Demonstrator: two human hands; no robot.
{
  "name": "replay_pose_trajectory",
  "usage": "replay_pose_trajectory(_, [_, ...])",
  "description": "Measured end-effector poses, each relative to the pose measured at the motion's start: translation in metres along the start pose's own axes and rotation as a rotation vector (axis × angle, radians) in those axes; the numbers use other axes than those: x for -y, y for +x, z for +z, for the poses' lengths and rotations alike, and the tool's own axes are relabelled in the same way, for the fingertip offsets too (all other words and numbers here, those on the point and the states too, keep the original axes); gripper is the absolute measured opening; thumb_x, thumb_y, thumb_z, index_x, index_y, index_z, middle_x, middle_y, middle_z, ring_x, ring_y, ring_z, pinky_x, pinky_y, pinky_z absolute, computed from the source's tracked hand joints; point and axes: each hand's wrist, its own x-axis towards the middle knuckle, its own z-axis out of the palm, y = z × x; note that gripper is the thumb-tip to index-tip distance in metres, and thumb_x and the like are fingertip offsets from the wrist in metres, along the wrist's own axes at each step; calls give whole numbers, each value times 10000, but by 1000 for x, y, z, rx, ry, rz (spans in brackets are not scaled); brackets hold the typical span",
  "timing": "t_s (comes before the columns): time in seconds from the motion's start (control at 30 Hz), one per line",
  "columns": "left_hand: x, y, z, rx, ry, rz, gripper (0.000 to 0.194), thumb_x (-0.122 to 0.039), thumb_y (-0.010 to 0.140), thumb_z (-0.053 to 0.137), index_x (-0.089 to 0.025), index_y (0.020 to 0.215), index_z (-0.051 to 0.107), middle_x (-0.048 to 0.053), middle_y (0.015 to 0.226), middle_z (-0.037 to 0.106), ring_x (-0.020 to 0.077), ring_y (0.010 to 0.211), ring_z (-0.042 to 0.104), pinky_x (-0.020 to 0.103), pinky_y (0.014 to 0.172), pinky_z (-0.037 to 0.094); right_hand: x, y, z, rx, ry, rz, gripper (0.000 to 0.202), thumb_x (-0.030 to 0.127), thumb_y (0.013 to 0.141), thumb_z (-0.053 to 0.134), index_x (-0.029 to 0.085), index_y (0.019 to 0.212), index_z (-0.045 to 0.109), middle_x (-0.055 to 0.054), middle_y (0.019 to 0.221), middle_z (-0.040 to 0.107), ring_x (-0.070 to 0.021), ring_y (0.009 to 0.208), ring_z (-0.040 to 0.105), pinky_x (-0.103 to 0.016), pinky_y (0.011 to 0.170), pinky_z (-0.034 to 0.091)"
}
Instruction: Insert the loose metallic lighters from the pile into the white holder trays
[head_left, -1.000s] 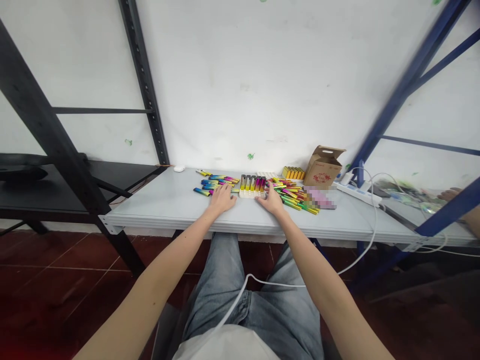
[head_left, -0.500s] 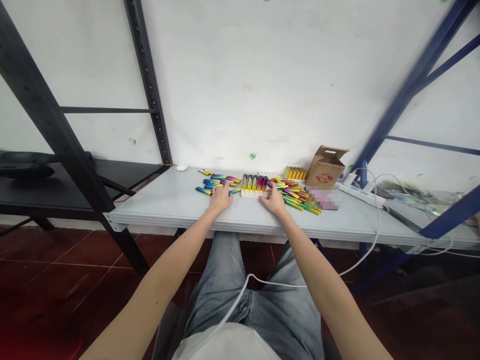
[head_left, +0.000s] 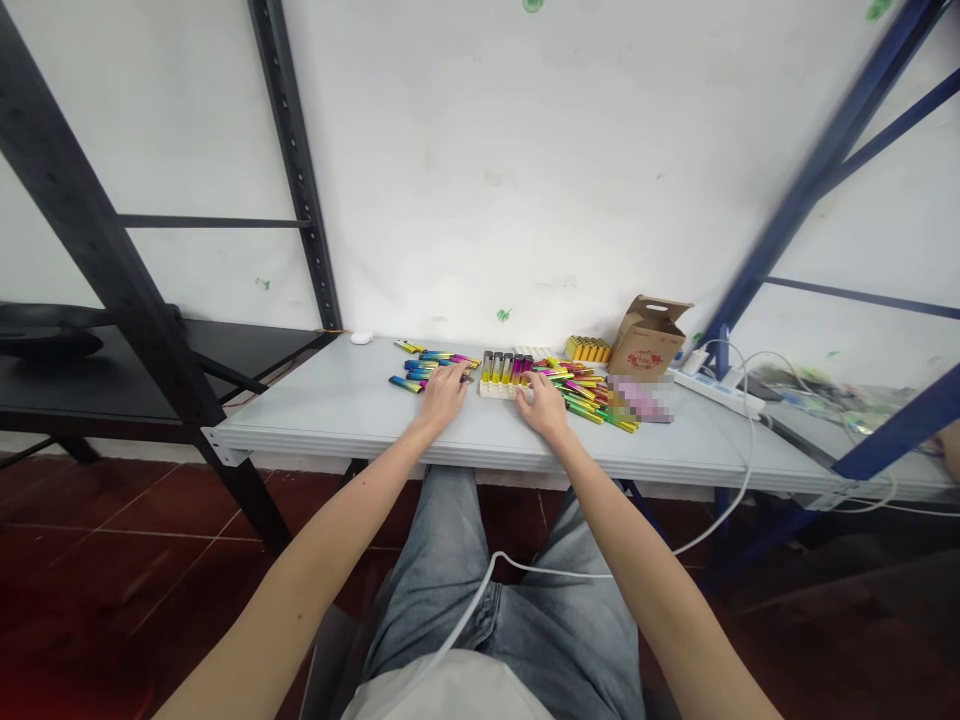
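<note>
I note a white holder block (head_left: 504, 388) standing on the grey table (head_left: 337, 405) directly between my two hands, with a row of colourful sticks (head_left: 507, 366) set upright in it. My right hand (head_left: 544, 405) lies palm down just to the right of the block, its fingers loosely spread and reaching to the block's near right end; the fingertips appear to touch it, though at this size I cannot tell whether they grip anything. Beyond and to the right of that hand lies a loose heap of pink, green and yellow sticks (head_left: 585, 395), close against the knuckles. My left hand (head_left: 444, 392) rests flat on the table just to the left of the block, fingers extended and slightly apart, their tips at the edge of a scatter of blue and yellow sticks (head_left: 427, 364) lying beyond it; whether a stick is pinched under the fingers I cannot tell. Further to the right of the right hand, past the heap, stands an open cardboard box (head_left: 647, 337), with a pack of yellow cylinders (head_left: 587, 348) just to its left against the wall. A white power strip (head_left: 718, 391) with a trailing cable lies further right again. Well beyond the left hand, near the wall, sits a small white object (head_left: 361, 338).
</note>
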Motion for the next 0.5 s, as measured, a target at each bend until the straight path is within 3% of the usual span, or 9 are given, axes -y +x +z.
replay_pose_trajectory(0.13, [-5, -1, 6, -14, -29, 294, 309, -190, 977, 369, -215, 1050, 668, 103, 1077, 694, 236, 1124, 588, 435, 1029, 417, 7, 2, 5, 47, -66, -170, 406, 261, 899, 485, 167, 1291, 530, -142, 1277, 576, -277, 1170, 526, -398, 1008, 411])
replay_pose_trajectory(0.27, [-5, 1, 14, -184, 7, 528, 306, -177, 985, 380, -206, 935, 681, 83, 916, 716, 202, 986, 637, 427, 922, 490, 16, 10, 18, 4, -67, -234, 508, 250, 896, 502, 146, 1392, 460, -161, 1350, 527, -292, 1200, 502, -419, 1021, 400])
replay_pose_trajectory(0.37, [-2, 1, 17, -254, 54, 616, 291, -159, 981, 398, -212, 918, 678, 59, 873, 720, 184, 955, 648, 415, 902, 503, 23, 16, 26, -13, -45, -244, 521, 226, 909, 484, 155, 1424, 444, -154, 1358, 524, -286, 1195, 502, -417, 1005, 408])
replay_pose_trajectory(0.5, [-2, 0, 16, -228, 63, 609, 288, -146, 976, 399, -226, 999, 675, 50, 929, 733, 189, 990, 650, 418, 941, 489, 27, 20, 31, 37, -9, -277, 334, 214, 925, 476, 207, 1217, 639, -111, 1284, 595, -281, 1147, 519, -417, 984, 410])
